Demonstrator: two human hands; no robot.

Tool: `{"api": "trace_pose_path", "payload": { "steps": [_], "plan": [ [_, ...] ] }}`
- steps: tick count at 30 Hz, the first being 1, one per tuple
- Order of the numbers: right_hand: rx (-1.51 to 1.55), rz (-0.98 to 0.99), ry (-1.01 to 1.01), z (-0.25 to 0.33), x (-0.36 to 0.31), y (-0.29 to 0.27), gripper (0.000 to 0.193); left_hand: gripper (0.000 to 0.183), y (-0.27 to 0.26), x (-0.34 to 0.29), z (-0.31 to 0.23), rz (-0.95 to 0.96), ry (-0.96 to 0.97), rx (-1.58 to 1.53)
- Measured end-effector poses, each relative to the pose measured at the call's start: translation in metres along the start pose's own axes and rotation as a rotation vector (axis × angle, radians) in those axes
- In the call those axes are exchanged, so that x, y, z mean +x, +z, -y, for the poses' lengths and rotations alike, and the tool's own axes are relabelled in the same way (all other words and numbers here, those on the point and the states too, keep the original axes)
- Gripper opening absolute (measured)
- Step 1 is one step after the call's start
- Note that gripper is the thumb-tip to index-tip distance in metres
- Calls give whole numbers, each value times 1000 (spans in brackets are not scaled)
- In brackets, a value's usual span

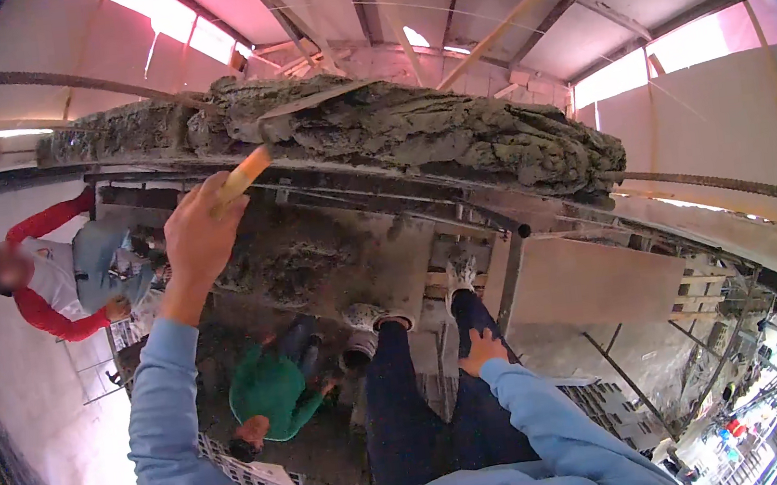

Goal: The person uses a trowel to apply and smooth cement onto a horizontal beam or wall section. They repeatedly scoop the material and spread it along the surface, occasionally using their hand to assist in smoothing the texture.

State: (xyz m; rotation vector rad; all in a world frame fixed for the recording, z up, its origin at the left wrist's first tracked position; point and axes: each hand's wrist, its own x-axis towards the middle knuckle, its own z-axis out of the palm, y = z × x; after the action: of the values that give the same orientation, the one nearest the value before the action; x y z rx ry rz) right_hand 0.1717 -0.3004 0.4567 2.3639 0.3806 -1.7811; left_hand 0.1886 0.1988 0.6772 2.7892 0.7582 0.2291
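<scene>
Mortar lies heaped, seemingly unsmoothed — left hand grips 1 wooden piece; right hand lies splayed on leg.

Rough grey mass atop ledge

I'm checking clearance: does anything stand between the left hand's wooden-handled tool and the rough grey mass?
Nothing visible does. The wooden-handled tool in the left hand overlaps the rough grey mass in view; the pale strip there looks like its blade. Contact is unclear.
</scene>
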Motion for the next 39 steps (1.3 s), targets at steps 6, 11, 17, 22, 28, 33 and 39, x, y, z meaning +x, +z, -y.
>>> {"api": "trace_pose_path", "payload": {
  "steps": [6,11,17,22,28,33,39],
  "plan": [
    [17,14,-18,-12,1,1,98,39,-9,15,-36,83,78,133],
    [35,33,-15,-6,-1,-5,97,40,-5,25,-51,95,182,190],
    [58,43,9,-11,0,-3,94,40,1,25,-76,104,222,172],
    [60,37,-29,-11,-4,-11,92,40,-5,24,-77,79,283,226],
    [69,56,-21,-14,0,-8,96,40,-14,29,-80,74,226,175],
    [52,32,-34,-14,5,-2,95,39,-10,27,-112,77,237,142],
    [70,-6,-55,-21,8,-4,93,43,-16,12,-121,9,310,174]
  ]
}}
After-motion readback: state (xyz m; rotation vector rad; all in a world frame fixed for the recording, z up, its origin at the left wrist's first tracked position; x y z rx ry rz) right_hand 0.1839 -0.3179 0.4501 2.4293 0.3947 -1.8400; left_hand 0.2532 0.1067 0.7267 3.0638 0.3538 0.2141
